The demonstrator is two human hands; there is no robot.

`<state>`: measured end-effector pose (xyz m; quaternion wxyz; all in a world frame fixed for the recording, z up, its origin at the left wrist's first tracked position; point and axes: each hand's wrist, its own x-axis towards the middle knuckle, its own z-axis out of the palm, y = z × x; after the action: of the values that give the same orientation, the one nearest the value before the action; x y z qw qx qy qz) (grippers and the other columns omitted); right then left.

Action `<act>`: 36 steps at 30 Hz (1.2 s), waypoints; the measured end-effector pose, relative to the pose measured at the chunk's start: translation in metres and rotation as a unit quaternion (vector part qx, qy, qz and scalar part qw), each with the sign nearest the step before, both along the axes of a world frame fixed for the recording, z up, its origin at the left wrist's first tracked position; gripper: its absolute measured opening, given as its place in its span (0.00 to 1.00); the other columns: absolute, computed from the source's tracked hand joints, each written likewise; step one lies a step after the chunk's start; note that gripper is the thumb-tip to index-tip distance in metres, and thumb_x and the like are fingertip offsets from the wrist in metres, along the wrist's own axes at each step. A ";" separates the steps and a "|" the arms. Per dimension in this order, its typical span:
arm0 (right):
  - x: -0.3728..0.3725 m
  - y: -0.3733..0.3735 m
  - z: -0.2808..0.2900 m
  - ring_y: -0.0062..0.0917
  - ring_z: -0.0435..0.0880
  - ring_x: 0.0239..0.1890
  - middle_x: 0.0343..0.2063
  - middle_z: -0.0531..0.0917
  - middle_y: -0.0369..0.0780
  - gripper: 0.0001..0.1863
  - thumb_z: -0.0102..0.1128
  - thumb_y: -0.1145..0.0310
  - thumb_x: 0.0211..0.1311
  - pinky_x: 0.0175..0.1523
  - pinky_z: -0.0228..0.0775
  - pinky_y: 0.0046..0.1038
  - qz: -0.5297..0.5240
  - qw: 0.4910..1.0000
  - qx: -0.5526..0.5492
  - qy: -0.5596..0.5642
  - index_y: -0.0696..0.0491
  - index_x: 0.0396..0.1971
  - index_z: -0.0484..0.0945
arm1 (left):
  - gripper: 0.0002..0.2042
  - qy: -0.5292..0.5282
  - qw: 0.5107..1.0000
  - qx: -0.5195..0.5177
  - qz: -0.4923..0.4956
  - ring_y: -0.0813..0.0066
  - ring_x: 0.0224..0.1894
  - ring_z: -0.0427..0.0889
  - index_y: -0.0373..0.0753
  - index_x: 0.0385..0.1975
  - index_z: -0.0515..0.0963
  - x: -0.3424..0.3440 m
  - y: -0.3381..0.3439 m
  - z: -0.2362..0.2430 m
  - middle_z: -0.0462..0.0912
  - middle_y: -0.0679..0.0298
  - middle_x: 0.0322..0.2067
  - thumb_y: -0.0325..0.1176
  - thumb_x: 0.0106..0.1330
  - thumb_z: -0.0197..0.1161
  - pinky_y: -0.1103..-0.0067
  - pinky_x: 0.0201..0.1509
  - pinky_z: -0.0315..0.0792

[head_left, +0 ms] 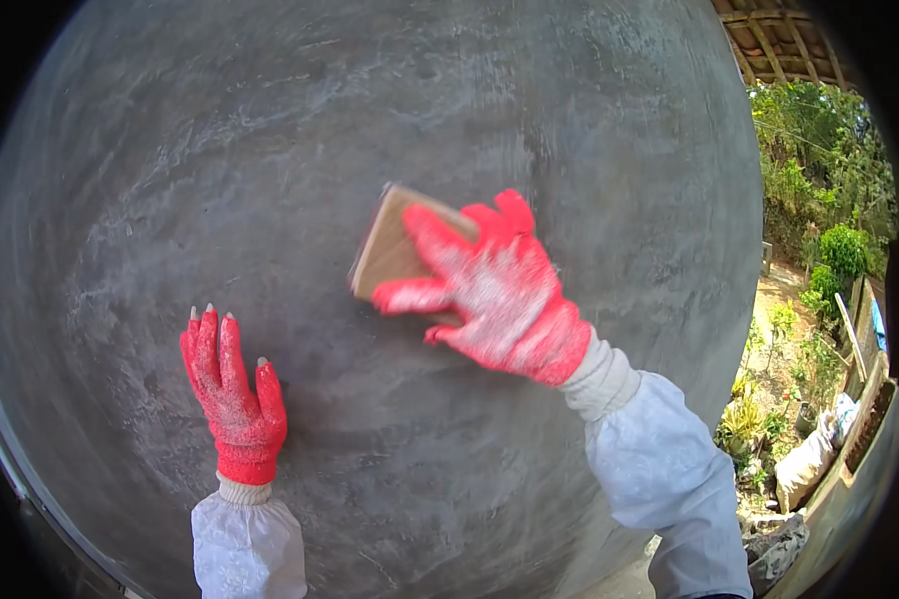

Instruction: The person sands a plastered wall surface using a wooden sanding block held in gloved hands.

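A dark grey, mottled plastered wall (569,130) fills most of the head view. My right hand (479,285), in a red glove dusted with white, grips a flat brown rectangular block (390,250) against the wall at the centre, slightly blurred. My left hand (235,389), in a red glove with bare fingertips showing, rests open with fingers apart on the wall at the lower left.
Beyond the wall's right edge are a tiled roof edge (784,40), trees (814,150), plants along a dirt patch, a pale sack (804,464) and leaning boards (854,349).
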<state>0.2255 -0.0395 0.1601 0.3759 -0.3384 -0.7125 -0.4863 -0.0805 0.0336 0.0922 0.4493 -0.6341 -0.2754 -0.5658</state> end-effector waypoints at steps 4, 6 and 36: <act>0.017 -0.002 0.004 0.42 0.76 0.53 0.57 0.77 0.44 0.45 0.80 0.58 0.38 0.62 0.63 0.43 0.026 0.997 -0.071 -0.015 0.43 0.63 0.74 | 0.29 -0.004 1.000 0.020 -0.009 0.48 0.76 0.52 0.35 0.71 0.61 0.046 0.008 0.043 0.57 0.50 0.74 0.26 0.69 0.54 0.56 0.78 0.45; 0.074 -0.005 0.039 0.44 0.77 0.50 0.61 0.75 0.41 0.43 0.81 0.59 0.38 0.63 0.63 0.41 -0.024 0.996 0.027 0.086 0.44 0.61 0.76 | 0.29 -0.005 0.998 -0.003 0.060 0.49 0.77 0.50 0.36 0.72 0.60 0.049 0.008 0.051 0.56 0.52 0.74 0.28 0.71 0.53 0.57 0.79 0.43; 0.178 -0.023 -0.053 0.45 0.76 0.50 0.47 0.80 0.46 0.40 0.79 0.58 0.39 0.64 0.62 0.47 -0.018 0.998 -0.039 0.034 0.54 0.57 0.76 | 0.31 -0.006 0.982 -0.054 0.183 0.45 0.78 0.45 0.34 0.73 0.57 0.044 0.002 0.056 0.51 0.50 0.76 0.34 0.70 0.54 0.55 0.80 0.37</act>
<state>0.4032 -0.0630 0.1072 0.3781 -0.3818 -0.7113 -0.4530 -0.0370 0.0357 0.1479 0.5090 -0.5926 -0.4196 -0.4623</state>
